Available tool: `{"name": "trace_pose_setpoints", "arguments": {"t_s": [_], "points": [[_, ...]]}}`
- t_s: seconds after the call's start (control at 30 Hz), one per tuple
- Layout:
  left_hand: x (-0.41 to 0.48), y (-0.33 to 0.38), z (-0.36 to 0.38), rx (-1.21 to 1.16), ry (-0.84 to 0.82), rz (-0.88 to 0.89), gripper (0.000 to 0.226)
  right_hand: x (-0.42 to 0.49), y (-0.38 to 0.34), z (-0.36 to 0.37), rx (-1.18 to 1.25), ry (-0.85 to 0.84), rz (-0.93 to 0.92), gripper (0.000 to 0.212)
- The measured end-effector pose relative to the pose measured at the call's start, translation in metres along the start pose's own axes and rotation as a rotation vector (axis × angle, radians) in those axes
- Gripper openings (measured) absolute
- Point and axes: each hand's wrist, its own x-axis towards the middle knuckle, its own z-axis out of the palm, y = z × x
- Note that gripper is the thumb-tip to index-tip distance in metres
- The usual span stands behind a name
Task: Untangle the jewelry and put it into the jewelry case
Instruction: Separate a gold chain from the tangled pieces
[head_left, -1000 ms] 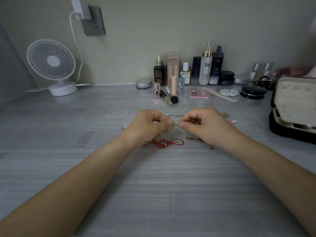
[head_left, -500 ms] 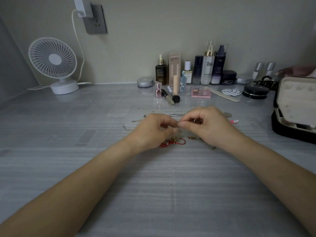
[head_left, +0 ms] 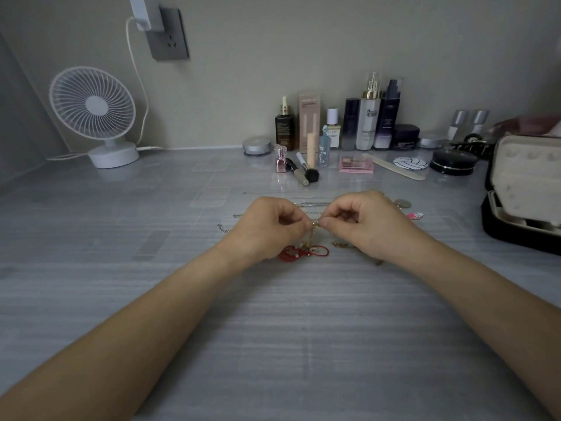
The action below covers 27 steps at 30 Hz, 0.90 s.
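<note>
Left grip, right grip on gold chain

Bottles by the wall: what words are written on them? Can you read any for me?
"H": the first letter on the white bottle; the rest of its label is blurred.
Too small to read: the label on the brown dropper bottle.
Too blurred to read: the print on the tall pink carton.
Too small to read: the print on the dark purple bottle.
No other text is readable.

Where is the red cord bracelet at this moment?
The red cord bracelet lies on the table at the centre of the head view, just nearer the person than the left hand and right hand, below the gold chain they pinch.
</note>
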Motion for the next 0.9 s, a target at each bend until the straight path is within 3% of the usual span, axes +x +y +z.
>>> {"name": "trace_pose_setpoints", "arguments": {"t_s": [0.17, 0.4, 0.57, 0.77, 0.9], "points": [[-0.002, 0.004, 0.002, 0.041, -0.003, -0.022, 0.023, 0.001, -0.004, -0.002, 0.125, 0.058, 0.009, 0.016], [-0.001, 0.003, 0.001, 0.116, 0.034, -0.001, 0.023, 0.0, -0.006, -0.003, 0.109, 0.079, 0.013, 0.014], [-0.001, 0.003, 0.002, 0.007, 0.028, 0.012, 0.021, -0.001, -0.009, -0.006, 0.152, 0.12, 0.019, 0.014], [0.004, -0.001, 0.001, -0.066, 0.141, -0.057, 0.02, -0.001, -0.009, -0.006, 0.171, 0.134, 0.013, 0.017], [0.005, -0.005, 0.0, 0.039, 0.082, -0.116, 0.02, -0.001, -0.011, -0.008, 0.273, 0.175, -0.018, 0.02]]}}
